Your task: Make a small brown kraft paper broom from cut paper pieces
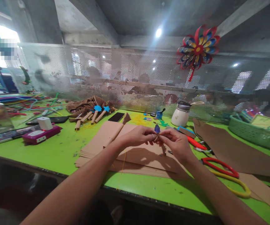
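My left hand [145,136] and my right hand [175,142] meet above a stack of brown paper sheets [94,140]. Both are closed, fingers pinching a small brown paper piece with a dark purple-blue tip [157,128] that points up between them. Its lower end [164,150], frayed and brown, hangs below the fingertips. The fingers hide most of its middle. Left of my left hand, a rolled brown paper stick with a fringed end [116,132] lies across the sheets.
Scissors with red and yellow handles [231,175] lie right of my right forearm, near brown card [233,150]. A green basket [254,132] is at far right. A white jug [181,115] stands behind. Phones and a purple box [41,135] are left; fringed paper rolls [86,117] lie behind.
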